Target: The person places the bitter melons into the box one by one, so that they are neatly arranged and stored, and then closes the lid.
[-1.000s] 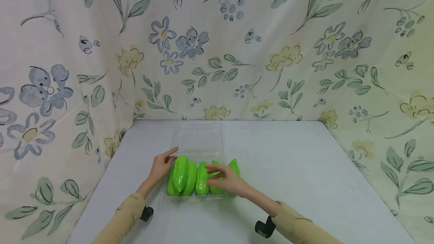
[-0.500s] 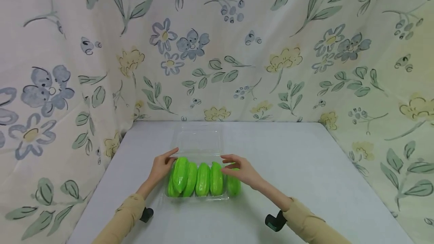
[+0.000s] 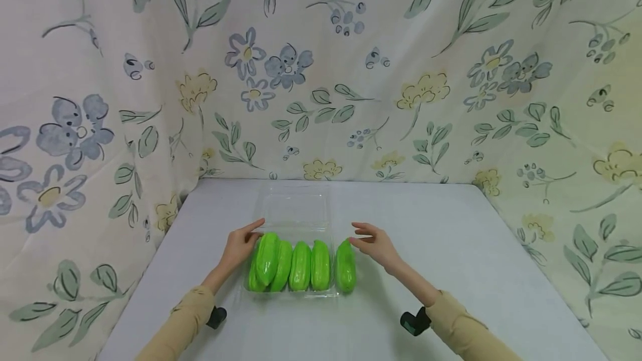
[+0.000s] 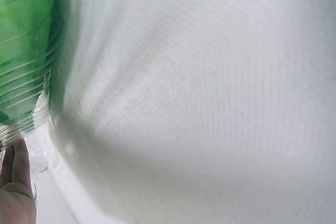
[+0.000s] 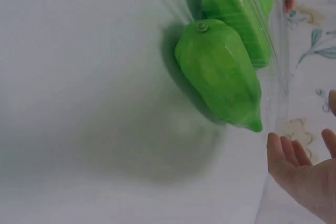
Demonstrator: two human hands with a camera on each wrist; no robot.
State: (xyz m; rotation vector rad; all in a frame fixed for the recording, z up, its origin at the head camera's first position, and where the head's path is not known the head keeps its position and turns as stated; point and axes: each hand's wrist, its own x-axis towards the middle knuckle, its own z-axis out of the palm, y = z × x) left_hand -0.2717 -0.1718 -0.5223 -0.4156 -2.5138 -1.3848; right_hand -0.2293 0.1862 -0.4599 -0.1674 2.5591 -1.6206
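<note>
A clear plastic clamshell box [image 3: 321,294] stands on the table with its lid [image 3: 296,209] folded back. Inside lie several long, ridged green fruits [image 3: 300,266], papaya-like, one resting on top at the left. Beside the box's right wall, another green fruit [image 3: 346,266] lies on the table, its pointed tip [image 5: 256,125] toward the back. My left hand [image 3: 239,247] rests at the box's back left corner, fingers extended; its fingertips [image 4: 21,150] meet the ribbed plastic. My right hand [image 3: 377,245] hovers by the loose fruit's tip, fingers spread and holding nothing.
A white table [image 3: 426,227] carries the box left of its middle. Behind and at both sides hangs a floral-printed cloth [image 3: 351,71]. Dark wrist cameras [image 3: 415,322] hang below both sleeves.
My right hand has drawn back to the right, from over the box to beside the loose fruit, uncovering it and the fruits underneath. The left hand keeps its place at the corner.
</note>
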